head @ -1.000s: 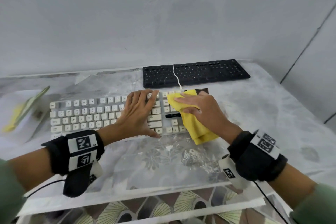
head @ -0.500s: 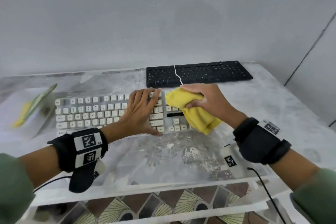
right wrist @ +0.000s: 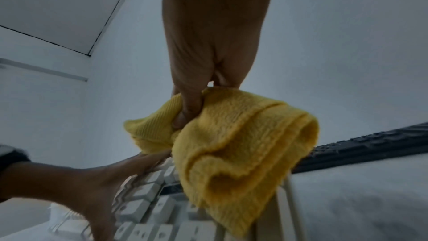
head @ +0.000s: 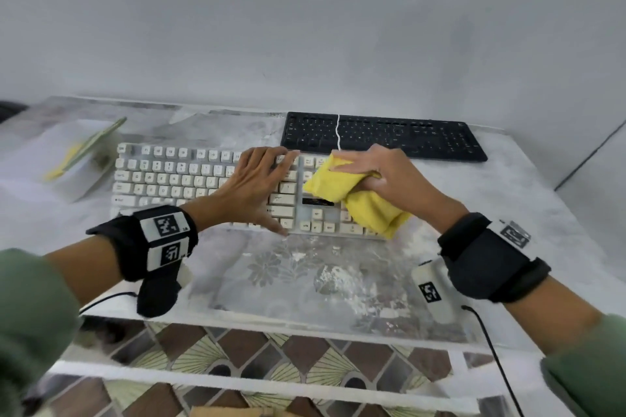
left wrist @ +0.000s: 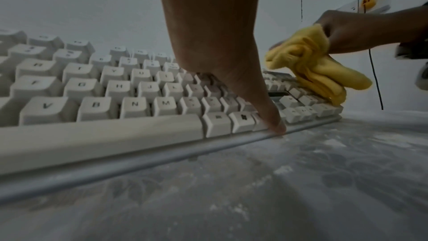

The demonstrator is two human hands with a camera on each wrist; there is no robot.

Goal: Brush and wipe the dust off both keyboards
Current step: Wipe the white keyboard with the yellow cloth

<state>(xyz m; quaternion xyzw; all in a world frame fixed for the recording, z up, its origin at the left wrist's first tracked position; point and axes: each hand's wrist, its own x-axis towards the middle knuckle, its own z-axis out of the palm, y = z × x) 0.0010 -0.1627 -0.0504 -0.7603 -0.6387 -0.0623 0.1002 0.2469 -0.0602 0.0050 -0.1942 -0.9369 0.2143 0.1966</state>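
Yellow cloth (head: 355,200) bunched in right hand (head: 382,173), left hand (head: 252,189) flat on white keyboard (head: 169,176)

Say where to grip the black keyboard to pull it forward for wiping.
Judging from the head view: take the black keyboard by its short right end, from the right. It lies flat, that end is clear, and the white cable crosses its left part.
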